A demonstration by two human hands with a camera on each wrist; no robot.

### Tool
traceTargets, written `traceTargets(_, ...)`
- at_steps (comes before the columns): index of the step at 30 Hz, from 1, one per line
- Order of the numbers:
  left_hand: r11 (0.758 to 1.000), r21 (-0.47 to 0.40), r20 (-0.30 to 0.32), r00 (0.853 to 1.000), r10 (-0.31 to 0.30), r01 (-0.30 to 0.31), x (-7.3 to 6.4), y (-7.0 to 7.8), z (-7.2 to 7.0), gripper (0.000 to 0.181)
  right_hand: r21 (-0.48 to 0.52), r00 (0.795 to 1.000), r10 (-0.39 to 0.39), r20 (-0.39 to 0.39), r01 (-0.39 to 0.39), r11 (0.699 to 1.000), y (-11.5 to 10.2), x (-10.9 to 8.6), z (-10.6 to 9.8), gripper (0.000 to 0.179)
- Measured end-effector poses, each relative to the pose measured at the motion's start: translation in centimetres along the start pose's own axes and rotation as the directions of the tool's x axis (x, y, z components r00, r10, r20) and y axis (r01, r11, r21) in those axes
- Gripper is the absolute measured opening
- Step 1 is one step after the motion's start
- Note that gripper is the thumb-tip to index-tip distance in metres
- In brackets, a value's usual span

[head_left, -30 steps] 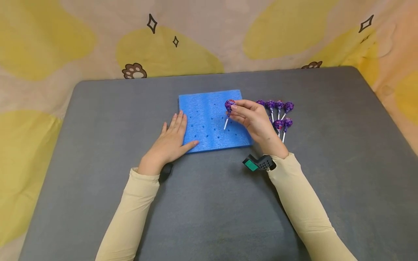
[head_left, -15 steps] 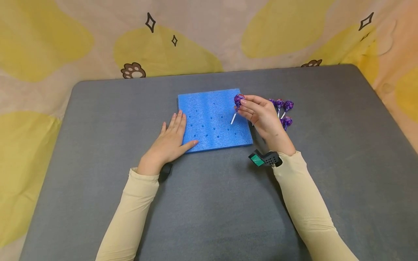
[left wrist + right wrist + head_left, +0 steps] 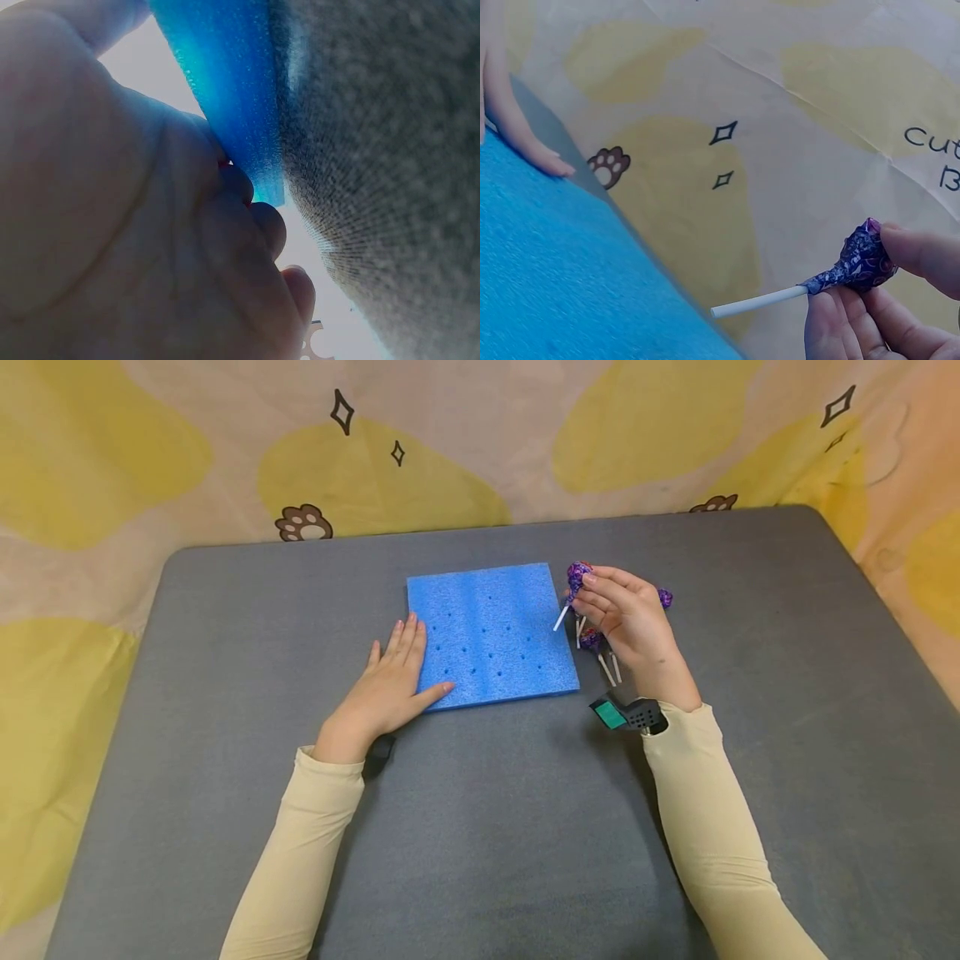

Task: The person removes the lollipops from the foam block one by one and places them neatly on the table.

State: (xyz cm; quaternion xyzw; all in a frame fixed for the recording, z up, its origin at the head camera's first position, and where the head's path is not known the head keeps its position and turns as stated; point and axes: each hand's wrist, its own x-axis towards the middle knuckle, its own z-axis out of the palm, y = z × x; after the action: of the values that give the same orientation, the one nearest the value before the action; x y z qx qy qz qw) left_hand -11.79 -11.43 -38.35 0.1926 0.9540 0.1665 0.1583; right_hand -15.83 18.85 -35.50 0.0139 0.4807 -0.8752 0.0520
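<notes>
My right hand (image 3: 633, 618) pinches a lollipop (image 3: 577, 578) in a purple wrapper by its head, between thumb and fingers. Its white stick slants down and left, over the right edge of a blue foam block (image 3: 491, 618) dotted with small holes. In the right wrist view the lollipop (image 3: 859, 259) shows whole, stick pointing left. My left hand (image 3: 382, 693) lies with straight fingers along the block's left edge, thumb over its front left corner. The left wrist view shows the palm (image 3: 142, 217) beside the block's side (image 3: 232, 97).
Several more lollipops (image 3: 591, 638) lie on the grey table (image 3: 480, 827) right of the block, partly hidden under my right hand. One purple head (image 3: 665, 598) shows past the knuckles. A patterned yellow and cream cloth (image 3: 450, 443) hangs behind the table's far edge.
My right hand has carried the lollipop rightward and farther back, from over the block to its right edge, above the other lollipops. The left hand stays in place.
</notes>
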Motion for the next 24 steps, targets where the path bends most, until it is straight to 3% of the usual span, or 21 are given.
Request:
traceTargets(15, 1.000, 0.003, 0.006, 1.000, 0.002, -0.002, 0.0, 0.1, -0.1, 0.090, 0.131, 0.991, -0.024, -0.134, 0.041, 0.991, -2.1, 0.1, -2.1, 0.002)
traceTargets(24, 1.000, 0.002, 0.003, 1.000, 0.006, -0.006, -0.1, 0.1, -0.1, 0.090, 0.145, 0.979, -0.003, -0.202, 0.033, 0.989, -3.1, -0.1, -3.2, 0.005)
